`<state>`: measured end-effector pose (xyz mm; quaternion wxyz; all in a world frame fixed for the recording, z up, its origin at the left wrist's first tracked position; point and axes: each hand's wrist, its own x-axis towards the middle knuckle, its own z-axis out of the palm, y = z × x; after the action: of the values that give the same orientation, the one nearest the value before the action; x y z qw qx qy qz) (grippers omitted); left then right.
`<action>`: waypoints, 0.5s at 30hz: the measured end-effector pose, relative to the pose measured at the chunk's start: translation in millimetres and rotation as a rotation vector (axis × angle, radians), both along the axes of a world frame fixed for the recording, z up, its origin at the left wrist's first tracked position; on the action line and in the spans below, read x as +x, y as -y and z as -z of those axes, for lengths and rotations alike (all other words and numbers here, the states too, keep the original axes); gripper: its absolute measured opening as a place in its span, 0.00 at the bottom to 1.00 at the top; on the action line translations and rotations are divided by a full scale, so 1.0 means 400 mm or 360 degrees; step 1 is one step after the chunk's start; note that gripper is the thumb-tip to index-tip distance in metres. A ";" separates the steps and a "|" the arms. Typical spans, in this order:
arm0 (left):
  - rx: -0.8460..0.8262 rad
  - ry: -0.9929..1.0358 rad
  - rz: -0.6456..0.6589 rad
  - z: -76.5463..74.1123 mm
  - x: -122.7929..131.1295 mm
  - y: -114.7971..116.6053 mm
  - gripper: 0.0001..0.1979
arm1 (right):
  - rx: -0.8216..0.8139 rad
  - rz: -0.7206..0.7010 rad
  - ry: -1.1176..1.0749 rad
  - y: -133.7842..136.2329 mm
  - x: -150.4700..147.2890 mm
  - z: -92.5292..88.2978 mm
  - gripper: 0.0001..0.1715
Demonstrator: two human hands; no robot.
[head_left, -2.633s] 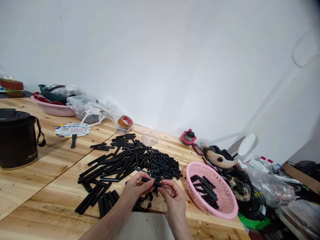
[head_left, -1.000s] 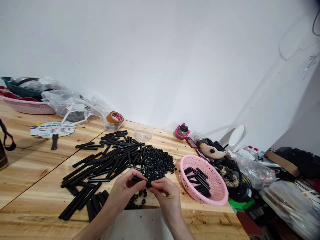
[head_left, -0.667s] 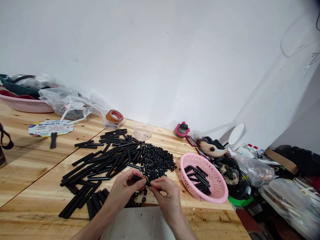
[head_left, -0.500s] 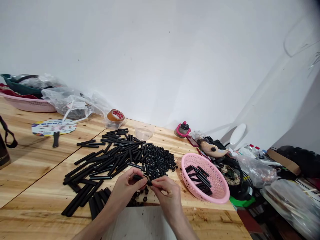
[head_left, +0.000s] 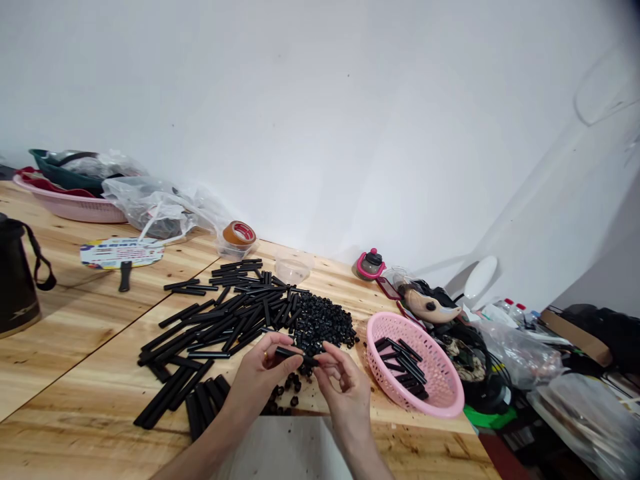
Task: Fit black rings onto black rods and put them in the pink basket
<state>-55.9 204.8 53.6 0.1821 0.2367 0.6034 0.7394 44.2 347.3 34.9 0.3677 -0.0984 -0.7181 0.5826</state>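
Note:
Between thumb and fingers of my left hand [head_left: 263, 373] is a short black tube [head_left: 287, 353], lying sideways above the table. At the tube's right end are the fingertips of my right hand [head_left: 345, 387], closed about that end; whether a small piece is also in them is hidden. Behind and below my hands spreads a heap of small black pieces [head_left: 325, 320], with several loose ones nearer me. Many black tubes [head_left: 225, 320] of various lengths lie left of that heap. A pink basket [head_left: 453, 393] right of my hands holds more black tubes.
A clear plastic cup [head_left: 293, 268] and a tape roll [head_left: 239, 233] stand toward the wall. A fan [head_left: 123, 253] and a black container [head_left: 17, 280] are at left. Bags and clutter [head_left: 520, 347] crowd the right side. The table's front edge [head_left: 290, 419] is below my hands.
My right fingers have spread slightly and shifted along to the tube's end, and more of the tube shows. The whole view has swung a little left.

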 end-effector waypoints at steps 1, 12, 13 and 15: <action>-0.0001 -0.0008 -0.0008 -0.001 0.001 0.001 0.17 | 0.0011 -0.0006 0.0005 0.001 0.001 -0.002 0.21; -0.0078 -0.0163 -0.0032 -0.001 -0.006 0.005 0.13 | -0.0025 -0.0020 -0.0013 0.012 0.004 -0.005 0.21; -0.0084 -0.0186 -0.0044 -0.002 -0.005 0.005 0.13 | -0.0012 -0.0005 -0.0024 0.013 0.003 -0.004 0.20; -0.0084 -0.0203 -0.0061 -0.002 -0.005 0.005 0.12 | -0.0008 0.0028 -0.0052 0.012 0.001 0.001 0.20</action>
<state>-57.8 202.9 54.5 0.1351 0.2669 0.6375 0.7100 44.5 342.6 34.5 0.3842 -0.0960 -0.7096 0.5828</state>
